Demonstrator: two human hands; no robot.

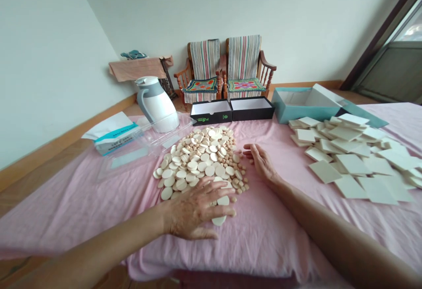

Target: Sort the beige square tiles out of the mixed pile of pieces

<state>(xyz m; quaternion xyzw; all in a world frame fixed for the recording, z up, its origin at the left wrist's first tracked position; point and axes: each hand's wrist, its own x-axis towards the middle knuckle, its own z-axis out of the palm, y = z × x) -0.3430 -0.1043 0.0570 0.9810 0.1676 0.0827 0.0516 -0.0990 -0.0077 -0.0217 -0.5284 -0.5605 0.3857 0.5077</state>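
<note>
Discs (pixel 198 159) lay heaped between both hands
Left hand (pixel 194 207) pressed on them at the near edge, fingers spread wide; right hand (pixel 262 161), fingers loosely apart and empty, rested just beside them

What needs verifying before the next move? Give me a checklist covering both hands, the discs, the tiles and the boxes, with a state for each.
1. Left hand off the cream discs: not ok, it lies spread over the front of the pile.
2. Right hand empty: ok, it rests on the pink cloth at the pile's edge, holding nothing visible.
3. Discs free of small round pieces: not ok, these lie mixed among them.
4. Black boxes open: ok, both show white interiors.
5. Teal box open: ok.
6. Square tiles stacked: not ok, they lie scattered and overlapping.
</note>
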